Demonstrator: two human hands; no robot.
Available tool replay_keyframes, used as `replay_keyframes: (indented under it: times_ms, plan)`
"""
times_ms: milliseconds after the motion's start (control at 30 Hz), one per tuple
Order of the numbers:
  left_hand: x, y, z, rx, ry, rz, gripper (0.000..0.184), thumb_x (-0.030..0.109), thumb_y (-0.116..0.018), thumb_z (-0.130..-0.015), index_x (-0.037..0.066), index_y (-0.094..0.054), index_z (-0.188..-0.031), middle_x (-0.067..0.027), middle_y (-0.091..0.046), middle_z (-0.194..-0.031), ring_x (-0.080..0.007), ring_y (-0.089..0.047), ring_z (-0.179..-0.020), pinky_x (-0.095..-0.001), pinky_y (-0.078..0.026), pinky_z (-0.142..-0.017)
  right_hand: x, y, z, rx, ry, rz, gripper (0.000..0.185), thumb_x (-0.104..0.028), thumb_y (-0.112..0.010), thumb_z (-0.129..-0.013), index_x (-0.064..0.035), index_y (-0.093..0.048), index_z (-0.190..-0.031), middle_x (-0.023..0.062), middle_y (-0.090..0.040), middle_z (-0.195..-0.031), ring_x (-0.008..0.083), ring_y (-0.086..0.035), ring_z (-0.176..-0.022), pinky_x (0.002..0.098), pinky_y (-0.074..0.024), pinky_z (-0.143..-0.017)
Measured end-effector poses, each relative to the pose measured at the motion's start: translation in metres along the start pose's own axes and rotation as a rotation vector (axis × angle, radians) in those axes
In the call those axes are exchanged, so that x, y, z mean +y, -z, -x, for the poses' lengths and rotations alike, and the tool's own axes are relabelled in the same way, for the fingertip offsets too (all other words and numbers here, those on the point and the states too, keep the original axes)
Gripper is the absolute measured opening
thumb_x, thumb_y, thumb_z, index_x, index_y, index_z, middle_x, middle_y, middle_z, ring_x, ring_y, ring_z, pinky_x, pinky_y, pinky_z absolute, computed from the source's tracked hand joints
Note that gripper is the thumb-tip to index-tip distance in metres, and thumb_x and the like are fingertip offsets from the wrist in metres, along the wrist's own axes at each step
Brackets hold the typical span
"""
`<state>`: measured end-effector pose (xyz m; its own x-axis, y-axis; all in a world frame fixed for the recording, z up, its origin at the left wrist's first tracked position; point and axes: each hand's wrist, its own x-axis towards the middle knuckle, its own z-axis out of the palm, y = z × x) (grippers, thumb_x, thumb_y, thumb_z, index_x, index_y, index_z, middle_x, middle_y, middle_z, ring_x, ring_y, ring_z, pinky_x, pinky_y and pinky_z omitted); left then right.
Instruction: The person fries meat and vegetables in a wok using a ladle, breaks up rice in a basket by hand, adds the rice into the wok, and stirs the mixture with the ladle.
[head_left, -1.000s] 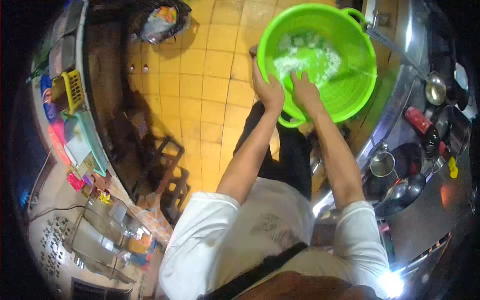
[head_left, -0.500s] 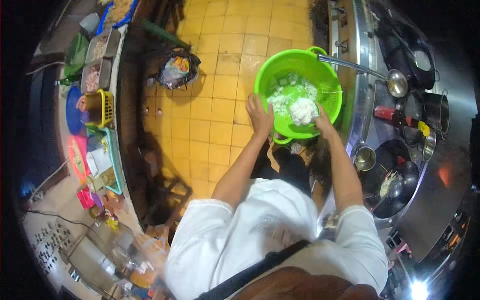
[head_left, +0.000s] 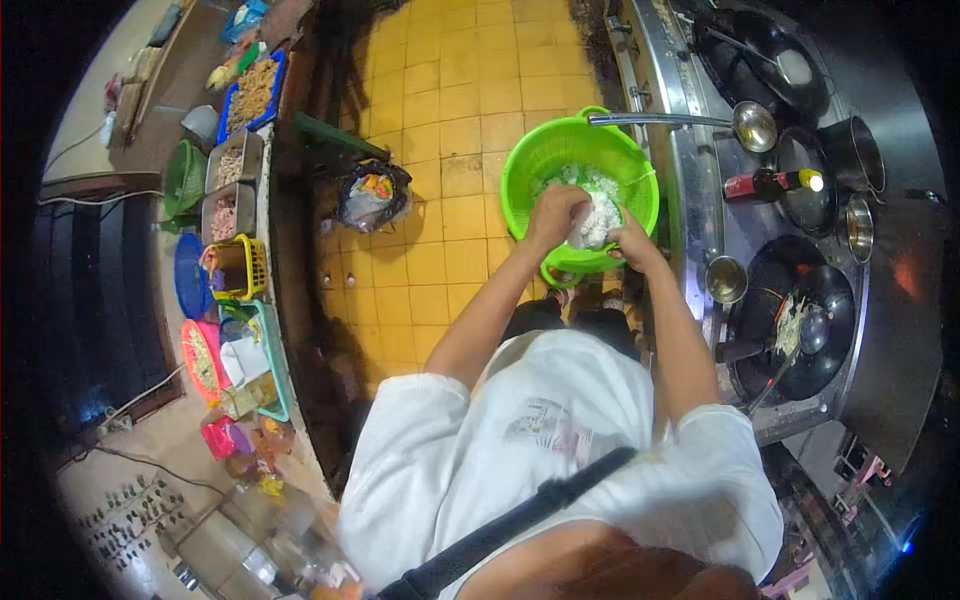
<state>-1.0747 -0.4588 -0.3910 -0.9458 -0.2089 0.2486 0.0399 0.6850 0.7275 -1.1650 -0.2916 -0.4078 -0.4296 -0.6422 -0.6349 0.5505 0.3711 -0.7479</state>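
Yellow floor tiles run left of a steel counter as a person's right hand clamps its fingers on a small bowl of white food over a green basket's near side. Palm down, the left hand bends its fingers together at the heap, their grip unclear. Level support and light pressure should limit spills.

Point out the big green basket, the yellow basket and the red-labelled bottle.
Big green basket [head_left: 519, 192]: head view, inner left wall.
Yellow basket [head_left: 258, 266]: head view, slotted side.
Red-labelled bottle [head_left: 740, 187]: head view, label.
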Motion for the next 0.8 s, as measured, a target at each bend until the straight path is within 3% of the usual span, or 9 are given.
replay_keyframes:
  times_ms: [33, 100, 300, 367, 567, 633, 733, 767, 800]
  plan:
    - [0.006, 0.003, -0.001, 0.005, -0.007, -0.009, 0.018, 0.005, -0.063, -0.069, 0.005, -0.062, -0.087, -0.0101, -0.061, -0.093, -0.0288, -0.056, -0.081, -0.0372, -0.044, -0.071, 0.0, 0.0, 0.0, -0.005, 0.011, 0.0, 0.071, 0.007, -0.046, -0.068, -0.0182, -0.031, -0.133, 0.0053, -0.053, -0.093, 0.0147, -0.049, -0.07, 0.0267, -0.0416, -0.048]
    - [0.027, 0.006, 0.002, 0.302, -0.111, -0.194, 0.022, 0.005, -0.063, -0.068, 0.006, -0.061, -0.09, -0.0079, -0.06, -0.096, -0.028, -0.054, -0.086, -0.0378, -0.044, -0.073, 0.004, -0.001, -0.002, 0.005, 0.063, -0.115, 0.074, 0.007, -0.046, -0.068, -0.019, -0.028, -0.134, 0.0051, -0.052, -0.095, 0.0151, -0.05, -0.072, 0.0276, -0.0429, -0.05]
    - [0.057, -0.005, 0.035, 0.203, -0.108, -0.402, 0.016, 0.01, -0.058, -0.073, 0.009, -0.059, -0.089, -0.0071, -0.056, -0.089, -0.0249, -0.052, -0.081, -0.0361, -0.039, -0.066, 0.002, -0.014, 0.001, 0.153, 0.108, -0.183, 0.065, 0.004, -0.044, -0.071, -0.0204, -0.029, -0.129, 0.0071, -0.051, -0.1, 0.0156, -0.051, -0.074, 0.0276, -0.0453, -0.049]
    - [0.063, -0.013, 0.037, 0.256, -0.068, -0.385, 0.016, 0.009, -0.058, -0.073, 0.009, -0.058, -0.089, -0.0069, -0.056, -0.089, -0.0244, -0.052, -0.082, -0.0368, -0.039, -0.068, -0.005, -0.024, 0.011, 0.257, 0.13, -0.282, 0.059, 0.005, -0.045, -0.071, -0.0167, -0.034, -0.124, 0.0049, -0.053, -0.097, 0.0149, -0.051, -0.07, 0.0249, -0.0402, -0.046]
    - [0.085, -0.017, 0.034, 0.257, -0.045, -0.25, 0.014, 0.007, -0.058, -0.073, 0.006, -0.057, -0.087, -0.0084, -0.058, -0.093, -0.0285, -0.051, -0.082, -0.0388, -0.039, -0.071, 0.008, -0.02, 0.014, 0.272, 0.143, -0.199, 0.073, 0.005, -0.045, -0.072, -0.0176, -0.016, -0.136, 0.0096, -0.055, -0.1, 0.0183, -0.058, -0.072, 0.0278, -0.0479, -0.051]
    - [0.088, -0.024, 0.028, 0.314, -0.034, -0.145, 0.004, 0.004, -0.054, -0.069, 0.006, -0.05, -0.069, -0.0112, -0.054, -0.072, -0.0314, -0.051, -0.071, -0.0409, -0.039, -0.062, -0.001, -0.027, 0.026, 0.218, 0.267, -0.367, 0.078, 0.007, -0.045, -0.072, -0.0181, -0.011, -0.137, 0.0116, -0.053, -0.104, 0.0207, -0.059, -0.077, 0.0312, -0.0514, -0.057]
    - [0.089, -0.037, 0.021, 0.402, -0.044, -0.102, 0.008, 0.002, -0.054, -0.067, 0.005, -0.046, -0.065, -0.0145, -0.05, -0.066, -0.0352, -0.05, -0.067, -0.0424, -0.037, -0.06, -0.003, -0.018, 0.024, 0.217, 0.268, -0.347, 0.077, 0.005, -0.047, -0.071, -0.0177, -0.013, -0.136, 0.0112, -0.05, -0.108, 0.0193, -0.056, -0.079, 0.0284, -0.0477, -0.054]
    - [0.088, -0.041, 0.023, 0.402, -0.045, -0.104, 0.008, 0.002, -0.054, -0.067, 0.005, -0.046, -0.065, -0.0145, -0.05, -0.066, -0.0352, -0.05, -0.067, -0.0424, -0.037, -0.06, 0.001, -0.012, 0.021, 0.197, 0.265, -0.305, 0.077, 0.004, -0.048, -0.071, -0.0182, -0.014, -0.136, 0.0109, -0.05, -0.108, 0.0191, -0.056, -0.079, 0.0289, -0.0478, -0.055]
    - [0.088, -0.042, 0.025, 0.303, 0.038, -0.128, 0.011, 0.001, -0.056, -0.069, 0.004, -0.05, -0.077, -0.0155, -0.053, -0.075, -0.0352, -0.05, -0.074, -0.0426, -0.038, -0.064, -0.001, -0.009, 0.023, 0.186, 0.274, -0.276, 0.077, 0.003, -0.05, -0.072, -0.0193, -0.014, -0.136, 0.0106, -0.05, -0.108, 0.0183, -0.056, -0.078, 0.0288, -0.0474, -0.055]
